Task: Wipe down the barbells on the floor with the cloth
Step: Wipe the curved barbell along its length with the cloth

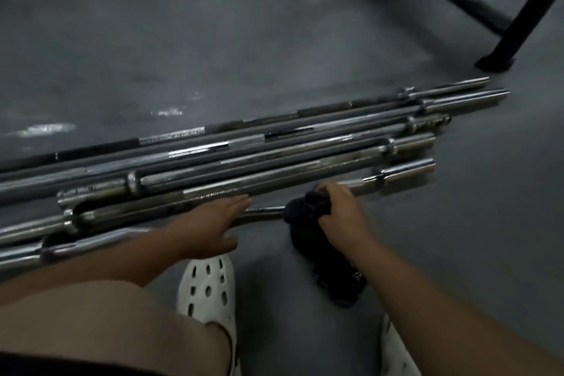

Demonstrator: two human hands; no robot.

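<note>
From the head view, a row of long chrome steel barbells (pixel 274 146) lies side by side on the dark grey, scuffed floor (pixel 213 55). They run at a slant from the lower left edge up toward the right, with their thicker sleeve ends stepped one behind another on the right. At least five bars can be counted, and motion blur softens their details. The nearest chrome barbell (pixel 406 170) has a thinner shaft with a slight bend in it, and it lies just in front of the others, closest to the person. The left hand (pixel 213 223) rests palm down on this bar's shaft with fingers straight and together. Its grip is open, and the fingertips reach toward the next bar. The right hand (pixel 338 207) is a little farther right along the same shaft, with a bare stretch of bar showing between the two hands. Its grip is closed, fingers curled around a dark, nearly black cloth (pixel 308 207) bunched over the bar. The loose rest of the cloth trails down from the hand onto the floor toward the person. Below the left hand a white perforated clog (pixel 207 290) stands on the floor, and part of a second white clog (pixel 393 351) shows beside the right forearm. A bent knee fills the lower left corner. At the top right, the legs of a black metal frame (pixel 518 27) stand on the floor, well apart from the bars.
</note>
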